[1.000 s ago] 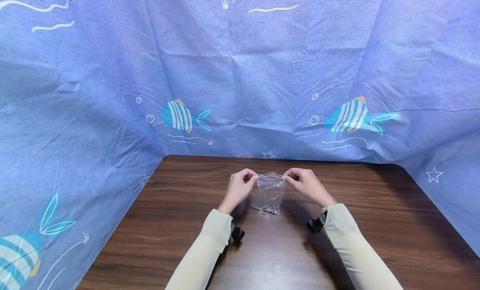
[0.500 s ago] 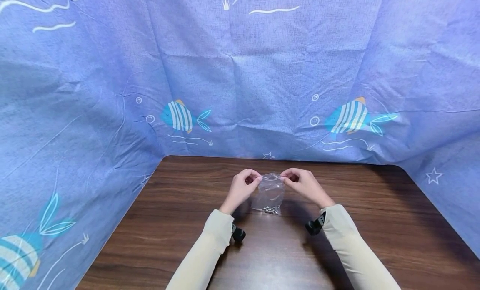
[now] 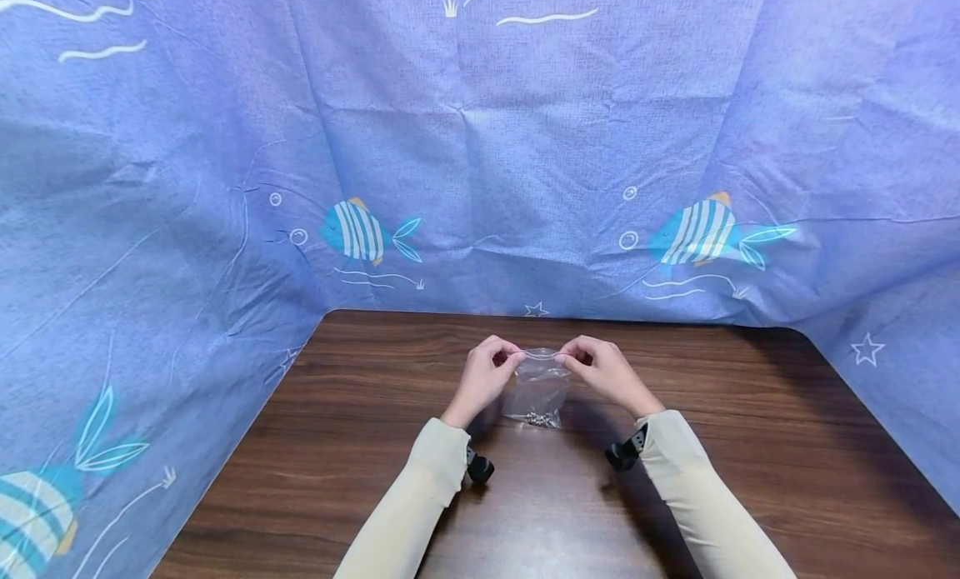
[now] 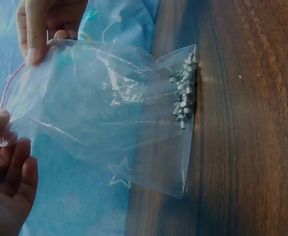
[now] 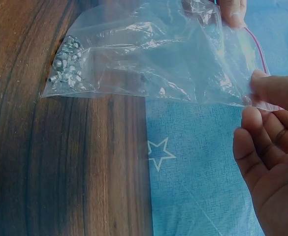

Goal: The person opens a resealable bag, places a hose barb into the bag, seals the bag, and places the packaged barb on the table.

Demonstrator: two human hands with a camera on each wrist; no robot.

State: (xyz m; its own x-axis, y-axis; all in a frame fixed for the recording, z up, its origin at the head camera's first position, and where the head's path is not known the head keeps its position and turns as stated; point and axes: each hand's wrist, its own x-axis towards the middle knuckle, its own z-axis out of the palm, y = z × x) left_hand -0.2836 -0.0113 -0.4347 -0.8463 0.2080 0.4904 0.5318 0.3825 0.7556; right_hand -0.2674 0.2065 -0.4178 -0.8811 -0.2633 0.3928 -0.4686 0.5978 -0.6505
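A clear zip-lock bag (image 3: pixel 542 386) hangs upright between my two hands, its bottom edge at the wooden table. Small silvery metal pieces, like bolts or screws (image 4: pixel 184 93), lie gathered along the bag's bottom. My left hand (image 3: pixel 486 375) pinches one top corner between thumb and fingers. The other top corner is pinched by my right hand (image 3: pixel 603 372), thumb in front. Between the hands the bag's mouth bows a little, and a red zip line (image 5: pixel 257 46) runs along it in the right wrist view.
The dark wood-grain table (image 3: pixel 360 396) spreads around the hands. Behind and at the sides hangs a blue cloth (image 3: pixel 480 146) printed with fish and stars. A black wrist camera (image 3: pixel 480 466) sits at the left sleeve, another black camera (image 3: pixel 624 452) at the right.
Both hands have drawn slightly closer together, the left shifting right and the right shifting left, still pinching the bag's corners. The bag's mouth is a little less stretched.
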